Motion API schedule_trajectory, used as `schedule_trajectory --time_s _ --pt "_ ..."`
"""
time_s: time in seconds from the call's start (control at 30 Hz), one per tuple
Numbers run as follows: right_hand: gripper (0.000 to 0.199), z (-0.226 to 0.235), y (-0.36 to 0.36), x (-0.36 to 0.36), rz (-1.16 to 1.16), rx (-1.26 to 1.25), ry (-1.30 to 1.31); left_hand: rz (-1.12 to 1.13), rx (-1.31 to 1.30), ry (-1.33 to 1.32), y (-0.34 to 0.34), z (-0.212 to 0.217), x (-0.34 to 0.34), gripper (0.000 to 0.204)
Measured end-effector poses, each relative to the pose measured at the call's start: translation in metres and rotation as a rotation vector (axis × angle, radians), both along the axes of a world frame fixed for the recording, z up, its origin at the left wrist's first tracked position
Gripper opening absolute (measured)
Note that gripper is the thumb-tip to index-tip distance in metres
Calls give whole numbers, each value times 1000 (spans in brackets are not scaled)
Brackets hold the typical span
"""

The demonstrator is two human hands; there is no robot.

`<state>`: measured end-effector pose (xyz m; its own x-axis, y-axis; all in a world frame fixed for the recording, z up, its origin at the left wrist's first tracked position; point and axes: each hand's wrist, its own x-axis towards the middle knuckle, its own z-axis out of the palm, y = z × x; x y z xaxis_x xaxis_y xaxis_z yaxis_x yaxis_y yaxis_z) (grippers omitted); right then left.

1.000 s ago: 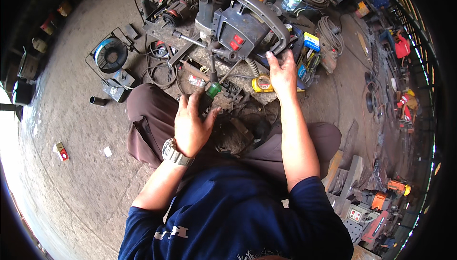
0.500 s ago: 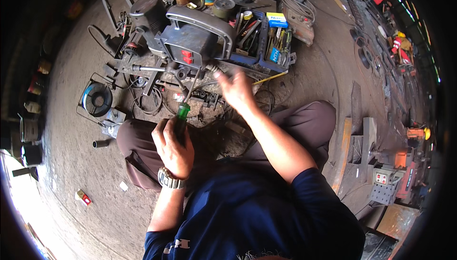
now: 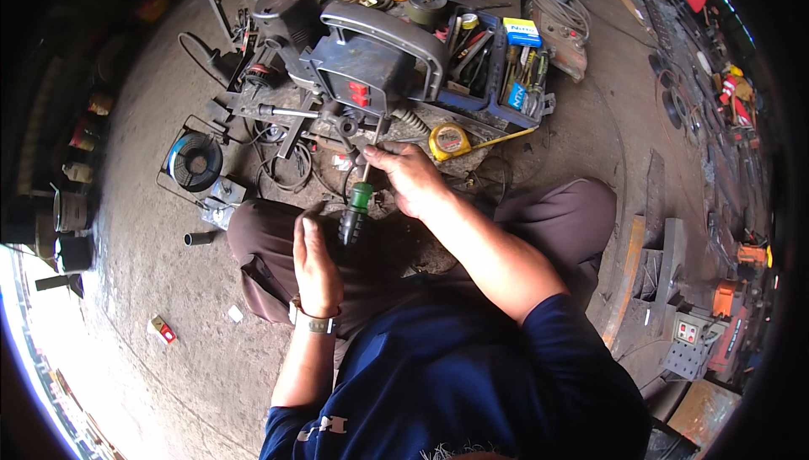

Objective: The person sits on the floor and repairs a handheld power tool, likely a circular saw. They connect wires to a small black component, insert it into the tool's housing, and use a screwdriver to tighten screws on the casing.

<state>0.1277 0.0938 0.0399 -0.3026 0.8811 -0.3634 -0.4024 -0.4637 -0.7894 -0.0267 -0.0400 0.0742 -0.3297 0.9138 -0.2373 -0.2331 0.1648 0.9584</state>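
Observation:
A screwdriver (image 3: 355, 211) with a green and black handle points away from me, its shaft reaching up to a grey machine (image 3: 362, 68) with a curved carry handle and red switches. The thumb and fingers of my right hand (image 3: 409, 180) pinch the shaft just beyond the handle. My left hand (image 3: 317, 266) is beside the handle, fingers stretched out and holding nothing; whether it touches the handle is unclear. The tip of the shaft meets the machine's lower front edge, where the exact contact is too small to make out. A ribbed cable sleeve (image 3: 410, 120) comes out beside it.
Right of the machine sits a blue toolbox (image 3: 484, 106) full of hand tools and small boxes. A yellow tape measure (image 3: 449, 141) lies before it. Cables (image 3: 282, 169) loop on the floor at left, near a wire spool (image 3: 195, 163). A short pipe (image 3: 199, 238) lies by my left knee.
My left hand has let go of the screwdriver handle and straightened its fingers. My right hand has come down from the machine and closed on the shaft. The whole view has shifted slightly.

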Motion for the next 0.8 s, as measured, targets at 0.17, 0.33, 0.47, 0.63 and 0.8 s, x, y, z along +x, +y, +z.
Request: schedule_trajectory --time_s 0.17,0.33,0.47,0.63,0.8 --pt "19 -2 -2 7 59 22 230 -347 -290 -598 2 7 -15 42" --pt "25 -1 -4 6 61 -8 294 -152 144 486 3 -1 2 27" --pt "21 0 -2 3 62 35 261 -81 300 1120 3 12 8 46" --pt "23 8 -1 4 54 37 256 54 182 287 2 -2 10 47" --pt "29 19 16 28 -18 326 -530 -201 -215 -1058 20 -24 -5 38"
